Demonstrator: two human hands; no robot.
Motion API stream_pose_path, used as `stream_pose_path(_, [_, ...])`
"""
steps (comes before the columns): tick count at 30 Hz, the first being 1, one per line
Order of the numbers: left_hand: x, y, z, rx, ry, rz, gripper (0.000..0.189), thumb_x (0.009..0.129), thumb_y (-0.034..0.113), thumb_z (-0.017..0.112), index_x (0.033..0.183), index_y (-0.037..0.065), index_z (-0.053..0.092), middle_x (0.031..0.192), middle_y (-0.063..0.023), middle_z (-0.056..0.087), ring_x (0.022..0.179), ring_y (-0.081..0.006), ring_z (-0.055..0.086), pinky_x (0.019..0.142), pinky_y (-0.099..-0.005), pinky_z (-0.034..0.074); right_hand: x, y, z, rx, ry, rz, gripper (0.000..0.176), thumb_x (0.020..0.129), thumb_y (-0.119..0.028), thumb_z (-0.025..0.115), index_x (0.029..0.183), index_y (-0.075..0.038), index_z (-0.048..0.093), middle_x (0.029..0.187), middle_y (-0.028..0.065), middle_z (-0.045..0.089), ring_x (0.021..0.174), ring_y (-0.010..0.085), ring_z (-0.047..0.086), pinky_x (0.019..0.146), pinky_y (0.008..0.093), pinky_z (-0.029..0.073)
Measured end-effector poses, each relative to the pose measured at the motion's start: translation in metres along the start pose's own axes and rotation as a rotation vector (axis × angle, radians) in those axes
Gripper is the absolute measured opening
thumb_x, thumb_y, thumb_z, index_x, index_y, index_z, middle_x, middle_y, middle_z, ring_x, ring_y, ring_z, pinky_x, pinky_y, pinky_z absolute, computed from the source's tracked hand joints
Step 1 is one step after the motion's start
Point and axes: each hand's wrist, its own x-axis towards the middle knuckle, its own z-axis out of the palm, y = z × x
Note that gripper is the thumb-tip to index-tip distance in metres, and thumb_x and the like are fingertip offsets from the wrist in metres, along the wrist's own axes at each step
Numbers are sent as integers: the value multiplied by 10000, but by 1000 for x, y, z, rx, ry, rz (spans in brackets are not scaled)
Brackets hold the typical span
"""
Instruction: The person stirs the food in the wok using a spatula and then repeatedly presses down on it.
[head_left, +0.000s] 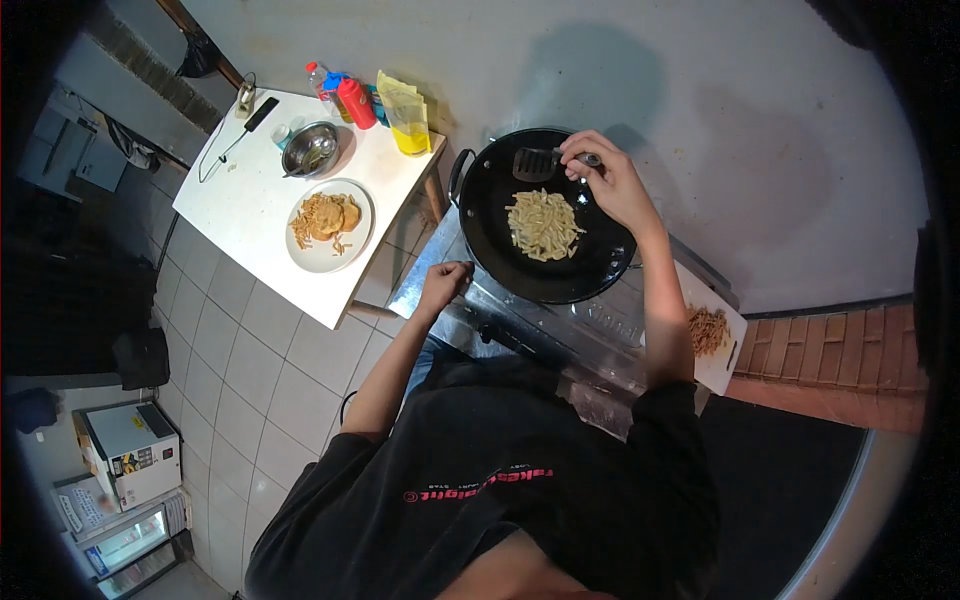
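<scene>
A black wok (490, 250) sits on the metal stove (590, 325) in front of me. In its middle lies a heap of pale cut strips of food (543, 225). My right hand (608, 178) is closed around the handle of a black slotted spatula (535, 164). The spatula's head is over the far part of the wok, beyond the food. My left hand (443, 288) is curled closed beside the wok's near left rim. Whatever its fingers hold, if anything, is hidden.
To the left, a white table (240, 220) bears a plate (312, 262) of fried food, a metal bowl (310, 150), a red bottle (356, 103) and a yellow pouch (405, 115). Right of the stove, a white board (718, 372) holds brown fried strips (706, 330).
</scene>
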Motion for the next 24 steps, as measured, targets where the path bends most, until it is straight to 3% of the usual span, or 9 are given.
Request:
stream_pose_path(7, [0,0,0,8,3,-17,415,987,313,602,671,49,646,539,54,506,460,-42,393,457,-241,263,-8,6,-1,-4,-176,91,36,953,21,575,984,35,588,1023,56,574,810,128,600,742,279,527])
stream_pose_path(13, [3,-3,-2,6,-11,0,402,984,306,608,684,43,656,552,49,523,473,-43,415,460,-237,280,-18,-31,-11,-46,8,79,69,974,-38,586,992,29,585,991,61,560,769,132,610,686,277,527])
stream_pose_path(15, [2,-3,-2,6,-13,-19,396,983,300,609,687,41,659,557,48,528,477,-43,421,462,-238,286,-21,-46,-14,-206,102,83,100,979,-73,594,984,26,585,969,86,560,761,173,615,680,304,512])
stream_pose_path(16, [3,-4,-3,-10,-21,-24,389,982,292,609,689,40,660,562,47,533,477,-43,422,462,-238,287,-23,-42,-16,-401,149,-33,149,979,-130,614,992,13,574,953,121,560,767,278,621,688,361,503])
stream_pose_path(17, [4,-5,-3,-26,-28,-27,383,981,283,609,691,38,662,567,46,538,477,-44,422,462,-239,288,-25,-44,-16,-403,148,-30,149,979,-130,614,992,13,574,953,121,560,767,278,621,688,361,503])
stream_pose_path(19, [1,-1,0,-26,-17,-21,382,980,281,609,690,38,661,569,46,541,475,-43,422,461,-239,285,-30,-52,-14,-585,201,-23,220,968,-200,640,1007,0,556,951,141,560,813,370,596,712,422,492])
stream_pose_path(24, [1,0,-1,-23,-17,-3,384,980,282,613,686,39,661,576,44,550,478,-42,423,466,-235,290,-33,-57,-8,-759,176,23,295,957,-265,652,1025,5,555,970,157,583,845,408,619,693,468,507])
